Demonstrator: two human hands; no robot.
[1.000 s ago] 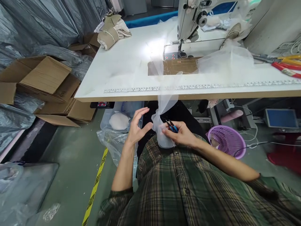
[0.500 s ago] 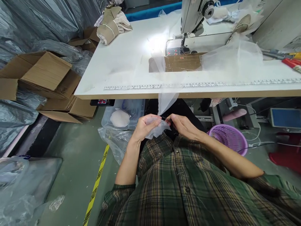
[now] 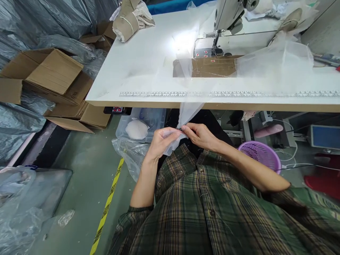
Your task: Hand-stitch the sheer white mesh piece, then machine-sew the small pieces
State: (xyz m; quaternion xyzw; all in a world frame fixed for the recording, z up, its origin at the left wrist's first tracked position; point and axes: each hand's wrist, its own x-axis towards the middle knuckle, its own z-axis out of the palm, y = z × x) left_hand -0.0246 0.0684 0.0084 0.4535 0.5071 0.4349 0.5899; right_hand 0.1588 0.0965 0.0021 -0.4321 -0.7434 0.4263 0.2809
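Note:
Sheer white fabric (image 3: 189,112) hangs over the front edge of the white table (image 3: 148,76) and runs down to my hands above my lap. My left hand (image 3: 162,142) pinches it between thumb and fingers, and a loose flap droops below. My right hand (image 3: 199,136) is closed at the same spot, its fingertips touching the left thumb tip. A small dark object shows between the fingertips, too small to make out. On the table, more sheer fabric (image 3: 276,62) lies beside a brown cardboard piece (image 3: 214,67), in front of the sewing machine (image 3: 228,14).
Below the table, a clear bin (image 3: 155,122) holds a white bundle (image 3: 136,129); a purple basket (image 3: 259,154) stands at the right. A rolled cloth bundle (image 3: 126,26) lies at the table's back left. Cardboard boxes (image 3: 54,74) are on the left.
My right hand has moved left, and its fingertips now meet my left hand at the fabric. The whole view has shifted slightly.

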